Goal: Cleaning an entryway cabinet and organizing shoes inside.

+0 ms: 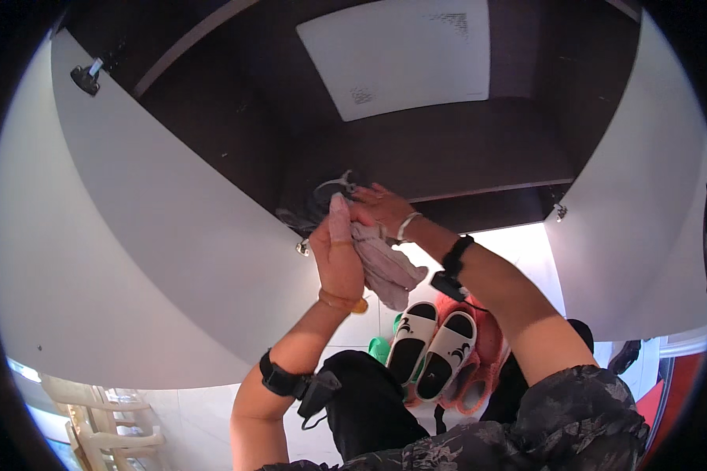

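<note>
My left hand [339,255] is closed round a crumpled pinkish-grey cloth [390,271], its thumb pointing up and away from me. The cloth's loose end hangs down to the right of that hand. Close beside it, my right hand [382,210] bends its fingers over the upper part of the same bundle; the fingertips are partly hidden. Just beyond both hands is a dark grey, soft-looking bundle [314,206] with a pale loop on top, whose kind I cannot make out. Both hands are at the front edge of an open dark-brown cabinet [448,149].
A white flat panel or box [404,63] rests inside the cabinet. White doors stand open at left [133,235] and right [644,212]. Below my hands are white-and-black slides [432,353], fluffy pink slippers [491,337] and something green [379,349]. Wooden chairs [106,416] stand at lower left.
</note>
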A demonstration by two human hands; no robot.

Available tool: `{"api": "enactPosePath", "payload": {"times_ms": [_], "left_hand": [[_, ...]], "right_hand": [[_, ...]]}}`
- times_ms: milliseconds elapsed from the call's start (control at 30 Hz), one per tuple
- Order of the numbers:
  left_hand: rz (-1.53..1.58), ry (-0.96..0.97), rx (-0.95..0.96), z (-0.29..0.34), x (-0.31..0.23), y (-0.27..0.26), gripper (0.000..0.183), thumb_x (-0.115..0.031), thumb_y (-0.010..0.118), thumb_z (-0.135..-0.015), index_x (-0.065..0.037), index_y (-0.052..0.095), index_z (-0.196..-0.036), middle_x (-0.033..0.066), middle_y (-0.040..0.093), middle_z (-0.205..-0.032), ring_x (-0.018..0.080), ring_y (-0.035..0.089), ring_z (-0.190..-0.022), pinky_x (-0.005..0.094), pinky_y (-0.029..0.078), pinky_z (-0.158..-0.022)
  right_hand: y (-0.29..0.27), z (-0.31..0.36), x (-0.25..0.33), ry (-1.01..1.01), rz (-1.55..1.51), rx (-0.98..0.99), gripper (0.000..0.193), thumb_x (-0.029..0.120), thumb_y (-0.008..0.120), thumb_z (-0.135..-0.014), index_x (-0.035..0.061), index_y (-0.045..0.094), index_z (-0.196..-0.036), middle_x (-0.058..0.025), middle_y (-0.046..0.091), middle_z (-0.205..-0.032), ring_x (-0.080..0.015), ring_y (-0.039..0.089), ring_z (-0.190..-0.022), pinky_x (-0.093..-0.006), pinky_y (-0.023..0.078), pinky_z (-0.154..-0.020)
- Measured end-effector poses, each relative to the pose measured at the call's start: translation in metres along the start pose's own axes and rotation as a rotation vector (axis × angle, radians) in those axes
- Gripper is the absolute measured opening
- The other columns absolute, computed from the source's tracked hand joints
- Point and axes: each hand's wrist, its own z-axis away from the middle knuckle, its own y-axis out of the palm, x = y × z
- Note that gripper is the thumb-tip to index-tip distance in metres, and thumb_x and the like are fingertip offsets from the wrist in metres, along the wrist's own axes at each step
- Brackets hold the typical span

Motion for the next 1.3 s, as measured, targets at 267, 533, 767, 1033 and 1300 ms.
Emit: {"api": "enactPosePath", "payload": {"times_ms": [267, 533, 767, 1033, 1300], "left_hand": [[0.22, -0.218, 0.124, 0.085, 0.003, 0.058, 0.049, -0.04, 0.039, -0.093, -0.002, 0.054, -0.067, 0.0037, 0.054, -0.061, 0.0078, 0.047, -0.055, 0.0215, 0.039, -0.052], [0.18, -0.331, -0.021, 0.106, 0.05, 0.011, 0.047, -0.037, 0.039, -0.093, -0.001, 0.053, -0.067, 0.0058, 0.054, -0.059, 0.0104, 0.049, -0.054, 0.0217, 0.04, -0.052], [0.33, -0.32, -0.104, 0.083, 0.044, -0.024, 0.048, -0.036, 0.04, -0.093, -0.002, 0.054, -0.062, -0.0021, 0.047, -0.057, 0.0055, 0.04, -0.057, 0.0206, 0.033, -0.054], [0.269, -0.301, -0.22, 0.076, 0.058, -0.047, 0.048, -0.038, 0.04, -0.093, -0.002, 0.054, -0.064, -0.0012, 0.049, -0.058, 0.0059, 0.041, -0.056, 0.0212, 0.034, -0.053], [0.129, -0.189, -0.415, 0.053, 0.06, -0.069, 0.047, -0.039, 0.04, -0.092, -0.002, 0.056, -0.069, 0.0024, 0.052, -0.065, 0.0107, 0.046, -0.063, 0.0236, 0.038, -0.062]], "right_hand": [[-0.074, 0.172, -0.116, 0.381, 0.238, 0.144, 0.054, 0.015, 0.048, -0.08, 0.0102, 0.033, -0.132, -0.0085, 0.034, -0.137, -0.0235, 0.027, -0.129, -0.0445, 0.018, -0.107], [-0.082, 0.277, -0.227, 0.992, 0.175, 0.177, 0.061, 0.013, 0.051, -0.075, 0.0058, 0.031, -0.131, -0.0182, 0.032, -0.136, -0.0319, 0.031, -0.126, -0.0391, 0.019, -0.107], [-0.049, 0.15, -0.104, 0.627, 0.113, 0.036, 0.068, 0.028, 0.058, -0.069, 0.0037, 0.036, -0.129, -0.0233, 0.032, -0.134, -0.0366, 0.025, -0.128, -0.0432, 0.017, -0.107], [0.013, -0.036, 0.033, 0.231, 0.006, -0.046, 0.087, 0.062, 0.057, -0.065, 0.0059, 0.039, -0.129, -0.0247, 0.032, -0.134, -0.0349, 0.022, -0.13, -0.0442, 0.011, -0.108], [0.055, -0.122, 0.095, 0.177, -0.116, -0.213, 0.061, 0.044, 0.063, -0.07, 0.0101, 0.046, -0.117, -0.0145, 0.045, -0.126, -0.0289, 0.036, -0.123, -0.0433, 0.022, -0.104]]}}
